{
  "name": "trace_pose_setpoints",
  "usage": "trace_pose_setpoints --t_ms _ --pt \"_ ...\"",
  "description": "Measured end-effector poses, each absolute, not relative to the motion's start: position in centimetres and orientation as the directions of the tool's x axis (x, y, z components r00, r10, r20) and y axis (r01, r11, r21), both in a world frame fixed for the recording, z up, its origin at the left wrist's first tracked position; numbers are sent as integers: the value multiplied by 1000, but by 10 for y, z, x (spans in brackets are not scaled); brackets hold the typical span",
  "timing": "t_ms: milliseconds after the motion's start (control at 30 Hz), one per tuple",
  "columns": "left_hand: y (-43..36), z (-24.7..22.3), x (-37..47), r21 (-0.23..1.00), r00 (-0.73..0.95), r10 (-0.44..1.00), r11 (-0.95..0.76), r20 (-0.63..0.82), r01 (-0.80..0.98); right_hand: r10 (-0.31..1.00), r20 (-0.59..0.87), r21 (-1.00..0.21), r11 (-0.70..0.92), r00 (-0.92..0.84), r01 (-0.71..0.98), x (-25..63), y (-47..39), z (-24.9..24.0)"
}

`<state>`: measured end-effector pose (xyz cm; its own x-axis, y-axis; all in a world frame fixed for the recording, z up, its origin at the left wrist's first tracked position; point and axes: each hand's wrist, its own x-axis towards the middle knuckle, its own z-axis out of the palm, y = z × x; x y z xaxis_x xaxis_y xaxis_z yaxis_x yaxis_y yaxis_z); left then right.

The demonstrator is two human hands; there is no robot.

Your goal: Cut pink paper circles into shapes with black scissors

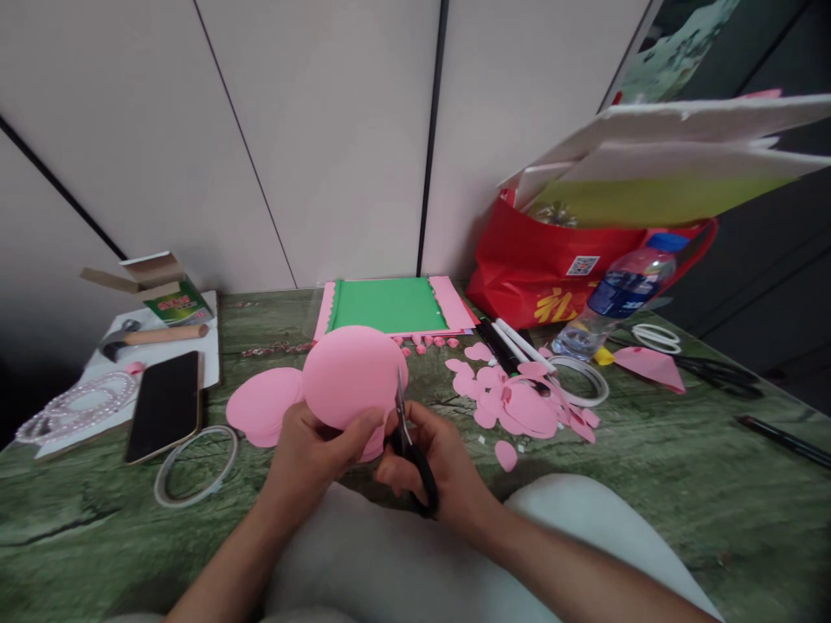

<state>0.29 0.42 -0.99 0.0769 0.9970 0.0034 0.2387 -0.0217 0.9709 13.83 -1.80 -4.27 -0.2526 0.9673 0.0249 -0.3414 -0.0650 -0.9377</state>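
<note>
The left hand (pixel 318 441) grips a round pink paper disc (pixel 354 372) by its lower edge, thumb on top, holding it above the green wood-grain table (pixel 97 541). The right hand (pixel 441 454) is curled around the black-handled metal scissors (pixel 425 484), whose blades point away from the body and stand at the disc's right edge. I cannot tell whether they bite into the paper or only lie against it.

The work looks partway along. The disc's outline already appears rounded, so I judge its main shape to be mostly cut, with perhaps only edge trimming left. Just left of it, a flat group of rounded pink paper pieces (pixel 263 402) lies on the table, apparently finished shapes; how many overlap there is hidden. To the right, a loose heap of small pink paper petals and offcuts (pixel 529 408) suggests plenty of cutting done. Behind the disc, small pink rolled buds (pixel 425 343) sit in a row before a green rectangular sheet with pink scalloped borders (pixel 386 305). The 2 white tape rings, at left (pixel 170 484) and right (pixel 601 385), lie untouched by either hand.
</note>
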Motion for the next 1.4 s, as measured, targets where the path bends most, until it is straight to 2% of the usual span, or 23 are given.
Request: trace_pose_setpoints --t_ms 200,400,567,733,967,1400 --pt "3 -6 6 989 143 988 36 -57 147 960 52 -946 -41 -274 -321 137 -19 -44" --pt "2 -9 6 983 74 996 26 -41 183 954 25 -930 -88 -299 -358 136 -18 -46" --pt "2 -10 4 975 144 989 -17 -16 220 957 114 -923 3 -266 -384 138 -17 -42" --pt "2 -9 5 973 170 985 -44 5 225 956 115 -920 1 -268 -393 138 -16 -42" --pt "1 -9 4 978 134 991 -18 -10 210 953 127 -911 2 -275 -413 139 -16 -43" --pt "5 -11 3 981 69 997 12 -26 195 965 107 -936 16 -239 -353 140 -16 -40"
